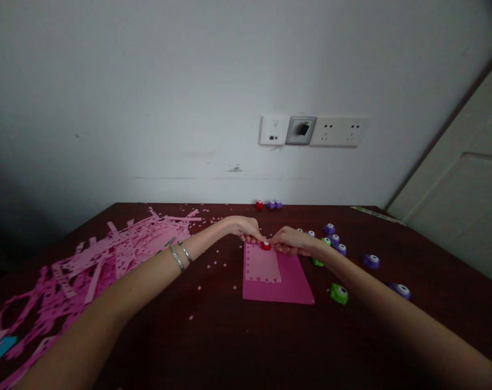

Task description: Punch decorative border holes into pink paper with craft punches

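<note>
A small red paper punch (266, 246) sits at the top edge of a light pink sheet (264, 265). From the left, my left hand (248, 228) reaches it, fingers closed and their tips against the punch. My right hand (290, 240) meets it from the other side, fingers curled, the thumb side at the punch and the paper's edge. Small punched holes run along the left and bottom edges of the light sheet. Beneath it lies a larger dark pink sheet (292, 281). My fingers partly hide the punch and the top edges of both sheets.
Punched pink strips (120, 254) are heaped at the left, with tiny cutouts (211, 265) scattered about. Several purple punches (371, 261) and a green punch (339, 293) stand around my right forearm. Another red punch (259, 204) is near the wall. Blue paper (0, 352) lies front left.
</note>
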